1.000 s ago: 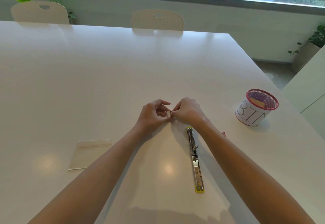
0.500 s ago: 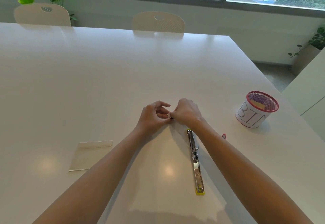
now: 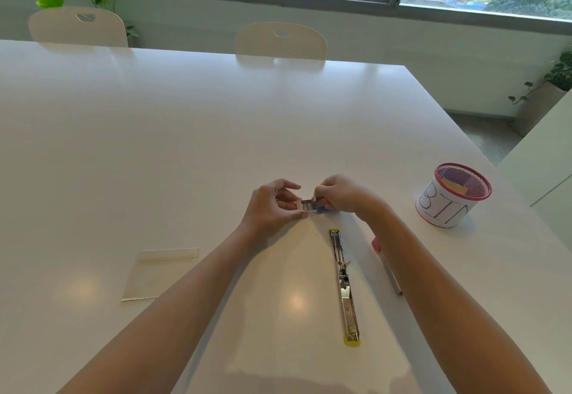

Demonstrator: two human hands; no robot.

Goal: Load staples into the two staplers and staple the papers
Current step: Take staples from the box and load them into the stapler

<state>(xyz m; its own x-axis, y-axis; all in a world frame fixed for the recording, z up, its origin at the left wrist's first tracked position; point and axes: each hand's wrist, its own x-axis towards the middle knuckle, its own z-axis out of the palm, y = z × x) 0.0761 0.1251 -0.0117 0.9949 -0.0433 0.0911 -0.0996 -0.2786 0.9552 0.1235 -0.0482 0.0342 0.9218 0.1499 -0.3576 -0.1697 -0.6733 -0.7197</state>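
The work surface was a large white table (image 3: 185, 146) under a window, with two pale chairs on its far side.

The staple box (image 3: 311, 206) was held just above the table between both hands, slid partly open, its inner tray showing a silvery strip of staples. The left hand (image 3: 272, 205) pinched the tray end; the right hand (image 3: 340, 197) was curled round the blue sleeve. Neither hand was released. Just nearer than the hands, the yellow stapler (image 3: 345, 285) lay flat and swung fully open, its metal channel facing up. A second, pink stapler (image 3: 387, 265) lay just beside it, partly hidden by the right forearm. The papers (image 3: 154, 273) lay well apart to the left. A red mesh pot marked BIN (image 3: 453, 198) stood to the right.

Risk, as judged: the tray could be pulled clean out of the sleeve, spilling staples across the table. A strip pinched too hard could snap into short pieces, awkward to seat in the channel.

Compared with half a second earlier, the hands had drawn apart and the box, then hidden between closed fingertips, showed open. Both staplers and the papers were unmoved.
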